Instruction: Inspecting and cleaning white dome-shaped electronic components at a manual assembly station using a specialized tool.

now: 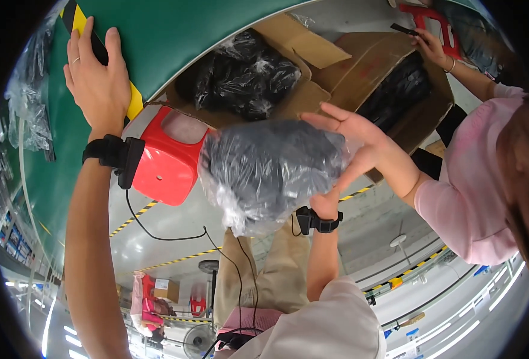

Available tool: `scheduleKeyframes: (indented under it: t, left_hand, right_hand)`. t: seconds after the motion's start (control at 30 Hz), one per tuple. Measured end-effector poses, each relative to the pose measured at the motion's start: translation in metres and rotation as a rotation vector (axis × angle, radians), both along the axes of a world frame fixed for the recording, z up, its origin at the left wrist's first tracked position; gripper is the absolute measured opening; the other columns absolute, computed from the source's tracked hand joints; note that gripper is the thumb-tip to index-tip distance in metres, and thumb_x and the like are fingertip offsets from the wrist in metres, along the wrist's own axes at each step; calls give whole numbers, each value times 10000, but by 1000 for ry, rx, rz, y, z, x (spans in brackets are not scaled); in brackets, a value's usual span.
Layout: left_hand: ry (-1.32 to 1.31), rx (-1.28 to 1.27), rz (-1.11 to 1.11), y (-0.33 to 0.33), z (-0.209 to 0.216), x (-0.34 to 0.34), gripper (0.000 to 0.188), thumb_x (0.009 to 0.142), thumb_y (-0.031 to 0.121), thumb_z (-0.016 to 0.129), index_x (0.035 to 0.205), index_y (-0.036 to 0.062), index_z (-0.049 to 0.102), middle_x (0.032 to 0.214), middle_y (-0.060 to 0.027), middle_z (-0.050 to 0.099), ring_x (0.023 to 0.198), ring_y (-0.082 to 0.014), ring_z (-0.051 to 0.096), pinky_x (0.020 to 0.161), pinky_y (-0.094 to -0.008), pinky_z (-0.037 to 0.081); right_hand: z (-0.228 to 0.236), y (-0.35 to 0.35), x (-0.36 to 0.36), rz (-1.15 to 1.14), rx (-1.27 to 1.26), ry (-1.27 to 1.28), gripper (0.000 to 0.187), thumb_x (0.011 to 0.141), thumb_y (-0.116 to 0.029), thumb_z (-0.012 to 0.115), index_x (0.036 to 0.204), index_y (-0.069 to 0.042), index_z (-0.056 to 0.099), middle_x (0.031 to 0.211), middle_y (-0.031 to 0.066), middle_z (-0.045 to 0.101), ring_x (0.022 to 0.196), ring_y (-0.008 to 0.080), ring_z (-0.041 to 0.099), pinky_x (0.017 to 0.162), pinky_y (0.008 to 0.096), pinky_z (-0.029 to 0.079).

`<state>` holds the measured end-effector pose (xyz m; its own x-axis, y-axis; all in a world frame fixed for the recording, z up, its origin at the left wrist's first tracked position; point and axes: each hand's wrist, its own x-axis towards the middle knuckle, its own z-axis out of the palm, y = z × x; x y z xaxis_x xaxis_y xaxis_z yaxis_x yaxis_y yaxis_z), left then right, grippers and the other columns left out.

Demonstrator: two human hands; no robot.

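A clear plastic bag with dark contents (270, 170) is at the middle of the view, raised above the pale floor (360, 224). The person's right hand (324, 203), with a black strap (325, 225) at its wrist, touches the bag at its 4 o'clock edge; its fingers are mostly hidden, so how firmly they grasp cannot be told. At 2 o'clock a co-worker's hand (360, 137), fingers spread, is at the bag's edge. The left hand (100, 75) rests at 10 o'clock, fingers extended and released, on the yellow-and-black striped edge tape (134, 105) of a smooth green counter (174, 30). At 9 o'clock, just beside the bag, stands a glossy red plastic stool (165, 167). Beyond, at 12 o'clock, an open brown cardboard box (303, 42) contains black plastic-wrapped items (246, 78); at 2 o'clock a second brown carton (366, 57) holds more dark items (399, 93). Far off, toward 7 o'clock, stands a round grey fan (198, 341).
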<state>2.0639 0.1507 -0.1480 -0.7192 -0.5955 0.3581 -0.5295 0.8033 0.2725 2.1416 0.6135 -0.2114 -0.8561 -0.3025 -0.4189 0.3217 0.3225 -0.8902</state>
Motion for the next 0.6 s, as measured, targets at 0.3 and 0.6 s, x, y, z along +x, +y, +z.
scheduleKeyframes:
  t: [0.3,0.6]
  left_hand:
    - [4,-26,-21,-2,-2,-1,529,966,477,476,1383,155,529,1472,-148,454,1331,-323,439,1135,-433,270]
    - [-30,-59,-17,-1,6,-1,498,971,437,488,1379,155,533,1461,-146,466,1295,-354,465,1098,-420,334]
  right_hand:
    - [-25,16,10,-36,-221,-199,311,728,34,737,1012,-31,628,1001,42,642,895,125,611,785,289,500]
    - [-8,-21,-25,-259,-241,-440,482,807,47,695,1248,-21,512,1200,69,568,1030,133,585,863,290,502]
